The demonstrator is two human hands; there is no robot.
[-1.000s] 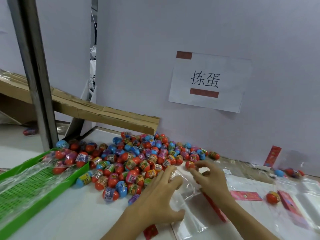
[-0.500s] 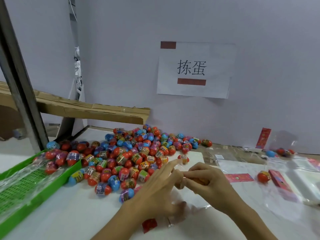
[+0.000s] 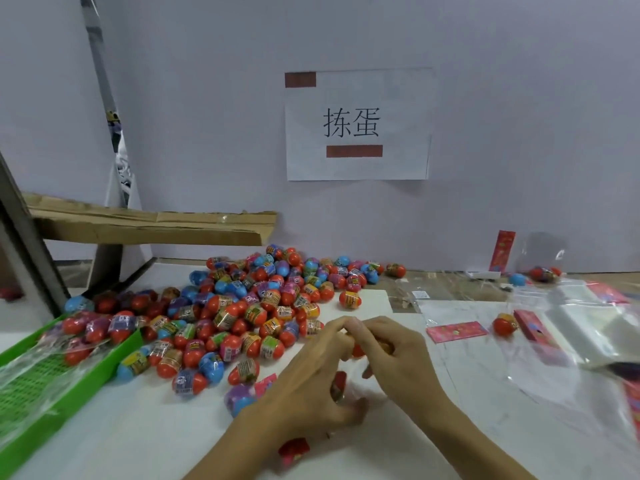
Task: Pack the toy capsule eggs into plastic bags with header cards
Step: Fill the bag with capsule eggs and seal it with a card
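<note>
White table [image 3: 104, 441] bare at near edge; hands [image 3: 349, 362] together, gripping an egg [image 3: 358, 350].

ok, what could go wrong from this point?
1. Both hands, left and right, work one egg into a clear bag that is hard to see; the egg could miss the mouth.
2. The egg pile lies loose right beside the left hand; a nudge could send eggs rolling.
3. A red header card sits under the left forearm and could get swept off.

A pale lilac partition wall [image 3: 485, 98] carries a taped white paper sign [image 3: 358, 124]; a flattened brown cardboard sheet [image 3: 149, 226] overhangs the white surface [image 3: 121, 445].
</note>
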